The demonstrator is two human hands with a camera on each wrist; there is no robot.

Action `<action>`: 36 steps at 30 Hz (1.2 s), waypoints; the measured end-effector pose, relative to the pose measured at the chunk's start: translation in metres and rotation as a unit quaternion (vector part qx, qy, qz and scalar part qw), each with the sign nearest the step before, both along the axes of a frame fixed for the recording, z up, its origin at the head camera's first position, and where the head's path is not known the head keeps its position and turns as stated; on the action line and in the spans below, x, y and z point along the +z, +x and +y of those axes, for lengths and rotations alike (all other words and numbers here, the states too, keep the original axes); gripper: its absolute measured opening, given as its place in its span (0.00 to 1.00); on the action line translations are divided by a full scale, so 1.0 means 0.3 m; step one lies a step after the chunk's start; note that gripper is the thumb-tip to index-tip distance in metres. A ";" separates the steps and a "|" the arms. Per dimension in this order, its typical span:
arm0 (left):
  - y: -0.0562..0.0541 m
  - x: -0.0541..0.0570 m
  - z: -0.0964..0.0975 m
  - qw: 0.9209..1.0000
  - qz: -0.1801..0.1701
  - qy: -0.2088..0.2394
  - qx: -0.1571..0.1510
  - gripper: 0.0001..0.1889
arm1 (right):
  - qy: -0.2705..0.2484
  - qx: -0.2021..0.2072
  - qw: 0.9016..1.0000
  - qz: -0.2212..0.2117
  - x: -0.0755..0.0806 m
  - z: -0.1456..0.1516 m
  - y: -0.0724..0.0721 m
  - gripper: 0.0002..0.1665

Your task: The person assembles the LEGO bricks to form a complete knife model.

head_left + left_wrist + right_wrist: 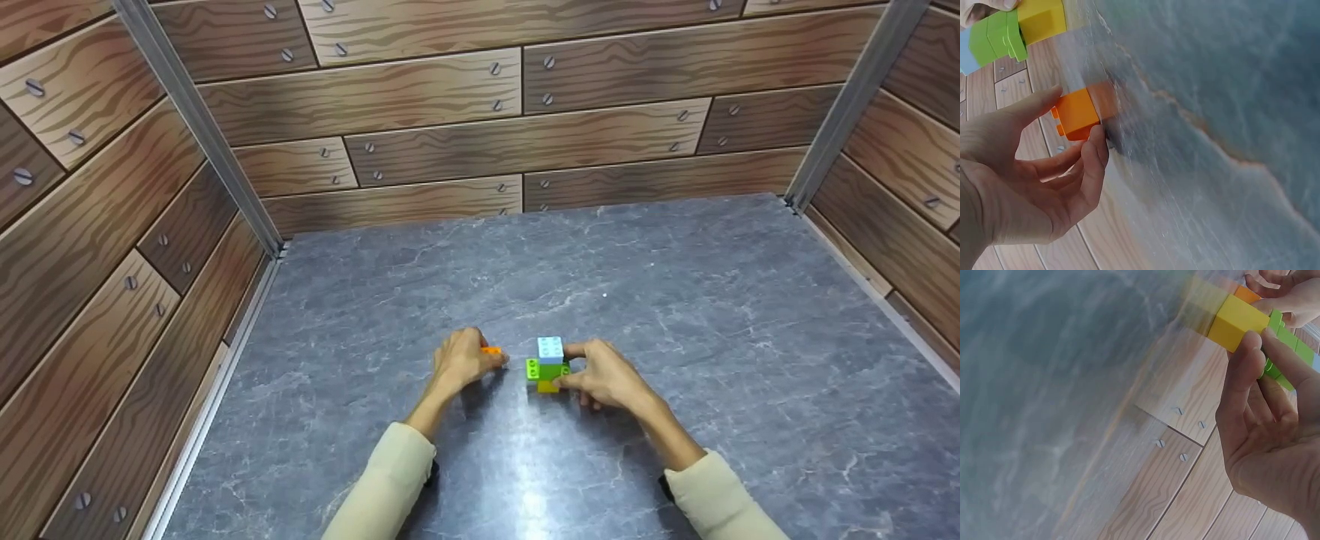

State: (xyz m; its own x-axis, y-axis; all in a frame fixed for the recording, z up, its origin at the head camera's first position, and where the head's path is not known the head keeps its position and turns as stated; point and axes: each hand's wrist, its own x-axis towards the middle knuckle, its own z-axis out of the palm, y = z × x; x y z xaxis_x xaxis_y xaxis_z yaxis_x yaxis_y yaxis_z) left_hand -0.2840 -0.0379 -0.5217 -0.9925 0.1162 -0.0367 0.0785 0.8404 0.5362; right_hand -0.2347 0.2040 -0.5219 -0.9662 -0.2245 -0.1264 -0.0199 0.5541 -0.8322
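Observation:
My left hand [459, 361] pinches a small orange toy building brick [1077, 112] down at the tabletop, thumb on one side and fingertips on the other. To its right stands an upright stack of toy bricks [550, 370]. The stack has a yellow brick [1238, 323] at the bottom, green bricks [996, 36] above it and a light blue brick [550, 349] with studs on top. From the right side my right hand [606, 373] holds this stack, thumb and fingers around its lower and middle bricks. A short gap separates the orange brick from the stack.
The grey marbled tabletop [465, 277] is glossy and reflects the bricks. Wood-plank-patterned walls [435, 157] close it in at the back, left and right, with metal posts [202, 135] at the back corners.

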 end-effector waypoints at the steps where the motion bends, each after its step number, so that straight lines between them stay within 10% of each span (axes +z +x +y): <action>1: 0.000 -0.001 0.000 1.000 0.002 -0.003 -0.002 0.16 | 0.000 -0.001 1.000 -0.001 0.000 0.000 0.000 0.31; 36: 0.012 0.005 -0.010 0.992 0.106 0.065 -0.035 0.19 | -0.004 0.010 1.000 0.003 -0.001 0.005 0.001 0.31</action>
